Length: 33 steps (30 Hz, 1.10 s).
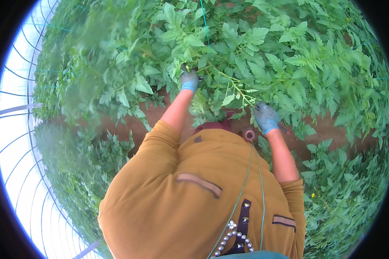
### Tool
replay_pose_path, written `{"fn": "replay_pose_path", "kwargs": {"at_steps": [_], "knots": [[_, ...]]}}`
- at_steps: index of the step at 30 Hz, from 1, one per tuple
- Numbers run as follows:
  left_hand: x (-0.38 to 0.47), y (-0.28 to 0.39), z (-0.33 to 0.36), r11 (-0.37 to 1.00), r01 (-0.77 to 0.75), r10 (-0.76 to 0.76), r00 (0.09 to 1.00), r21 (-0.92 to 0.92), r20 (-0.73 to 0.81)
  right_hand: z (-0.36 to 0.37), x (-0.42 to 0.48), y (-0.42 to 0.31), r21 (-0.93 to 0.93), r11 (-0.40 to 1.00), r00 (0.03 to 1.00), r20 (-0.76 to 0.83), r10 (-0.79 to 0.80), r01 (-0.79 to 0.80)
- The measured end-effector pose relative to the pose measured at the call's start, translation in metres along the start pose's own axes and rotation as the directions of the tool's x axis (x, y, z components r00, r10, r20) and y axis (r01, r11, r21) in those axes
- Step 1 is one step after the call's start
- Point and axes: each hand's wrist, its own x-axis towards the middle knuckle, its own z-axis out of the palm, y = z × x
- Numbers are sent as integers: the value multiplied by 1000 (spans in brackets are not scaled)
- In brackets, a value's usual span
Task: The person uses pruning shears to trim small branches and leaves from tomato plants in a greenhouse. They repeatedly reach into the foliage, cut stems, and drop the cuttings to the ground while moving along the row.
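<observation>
My left hand [189, 80], in a stained blue-grey glove, is closed around a tomato plant's stem among the leaves; the leaves partly hide its fingers. A dark bit juts out beside that hand, too small to name. To the right, my right hand [265, 117], gloved alike, pinches the lower end of a pale green tomato stem [235, 84]. This stem slants up and left into the foliage, with few leaves along its lower part. A thin dark tool with a reddish end [284, 129] sticks out behind my right palm, its other end hidden.
Dense tomato plants [262, 35] rise ahead, with more behind on both sides [340, 191]. Teal twine [205, 24] runs down into them. A pink ring-ended object [249, 134] hangs at my waist on green cord [262, 191]. Brown soil [133, 128] shows between rows. Arched greenhouse ribs [17, 106] stand left.
</observation>
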Motion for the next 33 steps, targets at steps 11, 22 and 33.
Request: {"fn": "replay_pose_path", "kwargs": {"at_steps": [11,22,33], "knots": [[-3,11,15,999,1,0,1000,-39,12,-2,-14,5,93,995,997,-67,-26,33],[-19,-4,24,950,16,-19,1000,-313,-5,-83,-11,-84,-76,944,917,-226,-330,321],[-23,-23,28,997,-71,71,997,4,-6,-27,113,-182,-301,838,889,208,-409,456]]}}
